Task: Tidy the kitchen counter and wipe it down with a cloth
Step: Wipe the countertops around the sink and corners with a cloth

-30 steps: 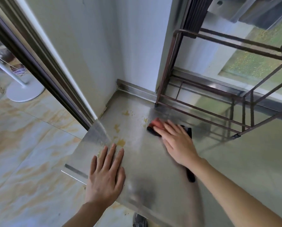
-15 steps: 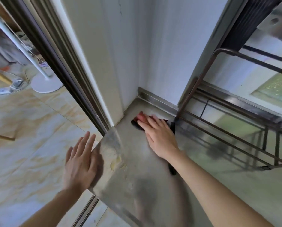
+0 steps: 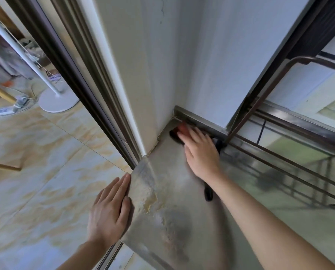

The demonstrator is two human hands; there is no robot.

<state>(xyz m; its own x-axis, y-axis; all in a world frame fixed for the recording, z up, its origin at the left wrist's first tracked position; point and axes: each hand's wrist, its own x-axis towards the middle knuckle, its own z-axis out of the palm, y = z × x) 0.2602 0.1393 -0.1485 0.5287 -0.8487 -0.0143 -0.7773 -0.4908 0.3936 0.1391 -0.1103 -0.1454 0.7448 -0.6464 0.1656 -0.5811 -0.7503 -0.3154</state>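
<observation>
Head view, looking down on a kitchen corner: a person leans over a stainless-steel bench [image 3: 182,182] where it meets a pale wall [image 3: 201,65]. The right hand [image 3: 199,154] reaches to the far corner, fingers stretched out straight and palm down, pressing on a cloth [image 3: 179,131] that shows red and black past the fingertips. The cloth lies on the bench surface right in the corner, against the low metal upstand [image 3: 201,118] at the foot of the wall. A dark strip [image 3: 208,192] shows on the bench under the right wrist; whether it belongs to the cloth cannot be told.

The left hand [image 3: 109,207] is well apart from the right, lying flat with fingers straight and close together against the bench's left edge, holding nothing. Just beside it, yellowish stains [image 3: 150,202] mark the near-left part of the steel.

To the right, a brown metal rack [image 3: 263,94] stands on the bench, one leg planted close to the right hand's fingers, its bars mirrored in the steel. To the left, a dark door frame [image 3: 71,75] runs down to the bench corner. Beyond it lies a marbled tile floor [image 3: 45,162], where the white round base of a stand [image 3: 58,103] rests.
</observation>
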